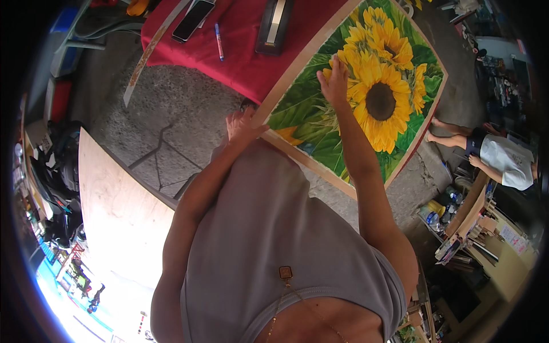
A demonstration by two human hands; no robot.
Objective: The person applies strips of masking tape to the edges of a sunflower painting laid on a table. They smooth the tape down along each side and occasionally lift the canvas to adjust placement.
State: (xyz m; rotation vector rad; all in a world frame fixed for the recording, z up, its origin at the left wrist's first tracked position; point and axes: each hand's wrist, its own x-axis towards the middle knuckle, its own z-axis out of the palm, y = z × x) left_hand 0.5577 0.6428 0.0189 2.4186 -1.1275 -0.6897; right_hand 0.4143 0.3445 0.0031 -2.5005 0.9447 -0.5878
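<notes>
A sunflower painting (379, 103) with green leaves lies before me, set inside a plain tan border (317, 170) like a board or paper margin. Flat on its upper left part rests my right hand (336, 83), fingers extended over the petals and leaves, with nothing held. My left hand (242, 126) is at the near left corner of the border, its thumb reaching onto the edge. Its other fingers lie just outside that corner, and whether they grip is unclear. Beneath the painting, a red cloth (253, 75) covers the table.
On the cloth lie a smartphone (193, 20), a marker pen (219, 42), a long metal ruler (148, 53) overhanging the edge and a dark box-like tool (274, 28). Left of me stands a plywood sheet (116, 180). At right are a person (493, 154) and a cluttered shelf (467, 223).
</notes>
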